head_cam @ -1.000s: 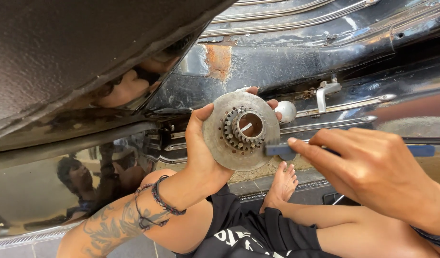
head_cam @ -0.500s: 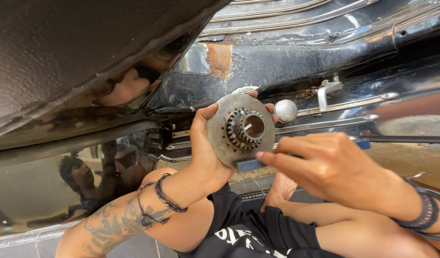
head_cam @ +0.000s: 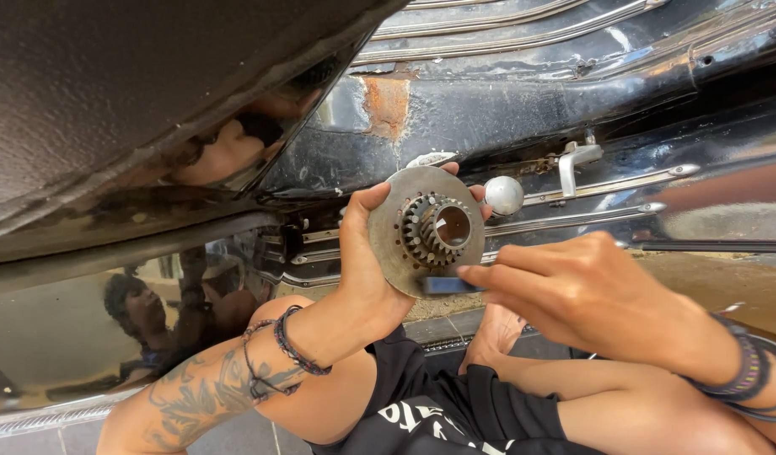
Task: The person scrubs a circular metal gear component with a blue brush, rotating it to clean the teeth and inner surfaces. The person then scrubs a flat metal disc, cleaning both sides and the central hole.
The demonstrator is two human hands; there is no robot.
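**Disc held up by its rim, blue tool at the lower edge**

Your left hand [head_cam: 362,261] holds the round metal disc with its toothed hub [head_cam: 427,229] up in front of you, face toward your eyes. The thumb presses on the near left side of the rim and the fingertips curl round the far edge at the top. That rim-only grip is clamped on the disc, and it leaves the gear teeth and the open bore uncovered, so the whole face stays reachable.

Your right hand [head_cam: 590,295] comes in from the right, its grip closed on a small blue tool [head_cam: 445,286]. The tool's end lies against the lower rim of the disc, just below the hub. The hand hides the rest of the tool, so you cannot tell how long it is or what kind of end it has.

Room is tight above and behind. The black, rust-spotted vehicle body [head_cam: 523,109] sits close past the disc, with a chrome knob [head_cam: 503,195] and bright trim rails [head_cam: 590,187] just to the right of the top rim. A dark panel [head_cam: 152,84] overhangs on the left. Below, your folded legs and bare foot [head_cam: 493,337] lie near the right wrist. The freest room lies to the right, along the line of your right forearm.
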